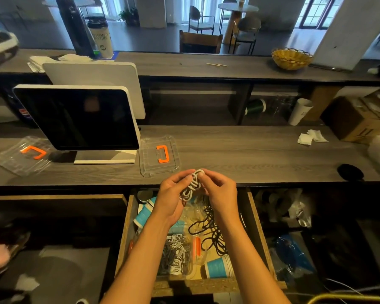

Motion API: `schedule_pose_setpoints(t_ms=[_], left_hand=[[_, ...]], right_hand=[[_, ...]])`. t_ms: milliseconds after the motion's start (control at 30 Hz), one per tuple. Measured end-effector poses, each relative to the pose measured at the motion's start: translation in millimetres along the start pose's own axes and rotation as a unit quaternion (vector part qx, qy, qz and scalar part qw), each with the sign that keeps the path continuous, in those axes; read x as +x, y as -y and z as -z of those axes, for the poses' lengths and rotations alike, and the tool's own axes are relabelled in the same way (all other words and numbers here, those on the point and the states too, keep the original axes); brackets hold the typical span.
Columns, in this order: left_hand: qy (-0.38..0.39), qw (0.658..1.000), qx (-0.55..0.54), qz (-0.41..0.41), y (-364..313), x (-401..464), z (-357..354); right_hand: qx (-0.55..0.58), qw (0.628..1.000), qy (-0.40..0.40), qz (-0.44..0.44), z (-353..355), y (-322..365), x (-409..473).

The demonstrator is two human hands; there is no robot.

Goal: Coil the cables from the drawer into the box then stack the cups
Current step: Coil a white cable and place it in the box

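My left hand (170,194) and my right hand (219,189) both grip a small white coiled cable (192,185), held over the open wooden drawer (256,216) at the counter's front edge. In the drawer a clear plastic box (193,260) with an orange latch holds several coiled grey and white cables (176,253). A loose black cable (213,231) lies tangled to its right. Blue-and-white paper cups lie on their sides: one cup (217,267) at the drawer's front right, another cup (144,213) at the back left, partly hidden by my left arm.
A clear box lid (158,155) with an orange handle lies on the grey counter (250,154) just beyond my hands. A dark screen (79,119) stands to the left, with a second clear lid (24,154) further left. Crumpled tissues (312,137) and a cardboard box (355,121) sit at the right.
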State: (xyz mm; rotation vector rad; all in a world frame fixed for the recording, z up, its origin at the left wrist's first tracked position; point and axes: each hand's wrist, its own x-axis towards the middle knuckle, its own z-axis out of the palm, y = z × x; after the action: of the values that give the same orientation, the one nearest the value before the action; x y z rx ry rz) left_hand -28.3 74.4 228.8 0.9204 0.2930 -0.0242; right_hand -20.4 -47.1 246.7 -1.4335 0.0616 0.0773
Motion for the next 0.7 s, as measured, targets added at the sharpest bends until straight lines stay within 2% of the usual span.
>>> schedule_pose_setpoints(t_ms=[133, 233, 300, 433, 567, 700], left_hand=[[-0.016, 1.0, -0.012, -0.002, 3.7, 1.3, 9.0], [-0.022, 0.999, -0.001, 0.025, 13.3, 0.7, 25.3], [-0.037, 0.998, 0.02, 0.048, 20.6, -0.4, 40.2], [-0.098, 0.985, 0.121, 0.07, 44.9, -3.8, 80.2], [-0.123, 0.938, 0.31, 0.098, 91.2, -6.0, 128.3], [-0.131, 0.918, 0.34, 0.157, 138.3, -6.1, 167.0]], right_hand=[[-0.016, 0.999, 0.049, 0.008, -1.2, -10.1, 3.5], [-0.063, 0.998, 0.007, 0.013, -5.7, -34.0, 6.9], [-0.068, 0.998, -0.01, -0.015, -11.0, -56.2, 6.8], [-0.034, 0.99, -0.007, -0.133, -20.0, -108.1, -1.1], [-0.023, 0.967, -0.024, -0.254, -25.1, -163.3, -10.4], [0.011, 0.933, -0.032, -0.359, -29.7, -212.6, -17.4]])
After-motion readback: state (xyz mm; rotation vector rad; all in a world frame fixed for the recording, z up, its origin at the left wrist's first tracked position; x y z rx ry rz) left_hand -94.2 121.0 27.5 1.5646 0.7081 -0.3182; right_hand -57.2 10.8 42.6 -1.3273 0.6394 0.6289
